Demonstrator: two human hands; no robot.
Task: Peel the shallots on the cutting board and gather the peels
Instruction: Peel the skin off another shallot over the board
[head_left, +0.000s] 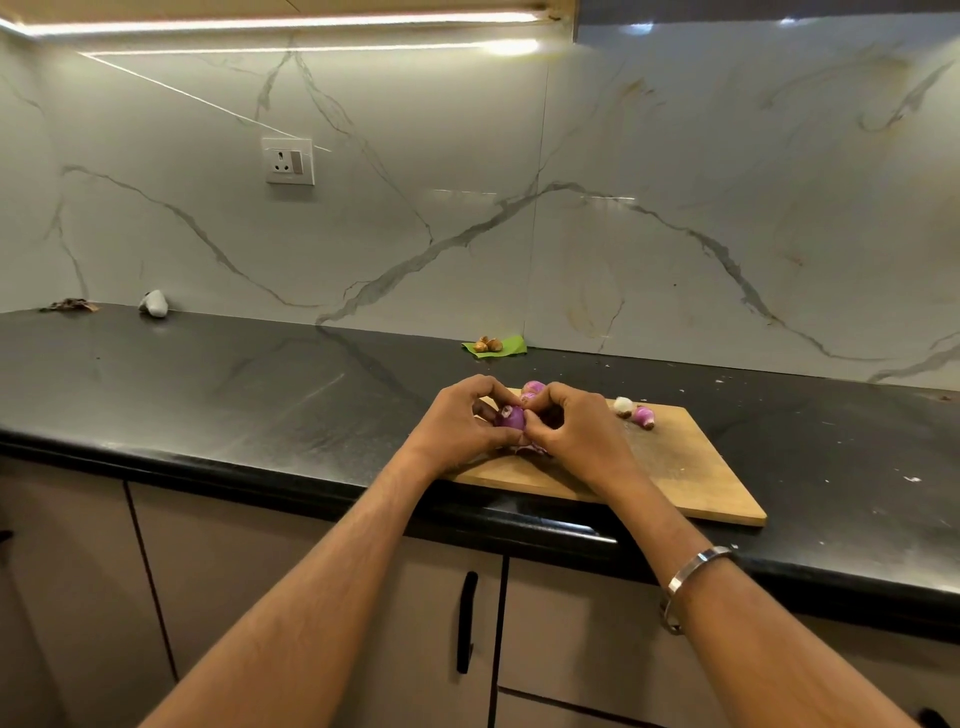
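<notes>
Looks about midway: both hands' fingers are pinched tight on one purple shallot above the cutting board, peels heaped underneath, three more shallots waiting behind.

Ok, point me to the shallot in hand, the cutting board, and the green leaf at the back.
shallot (511, 417), head view, on its purple side between both hands.
cutting board (685, 470), head view, on its bare right part.
green leaf (511, 344), head view, on its right half by the wall.
</notes>
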